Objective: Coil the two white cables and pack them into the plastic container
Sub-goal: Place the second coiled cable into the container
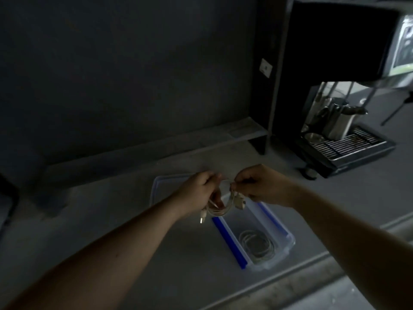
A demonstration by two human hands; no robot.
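Head view: a white cable [220,209], looped in a bunch, is held near the middle of the frame by the left hand [201,193] and pinched by the right hand [261,186]. Just below, a second coil [257,245] lies in the plastic box [288,239] with blue clips.

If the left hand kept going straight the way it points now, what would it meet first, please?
Most likely the right hand, which faces the left hand closely across the white cable they share; depth is uncertain.
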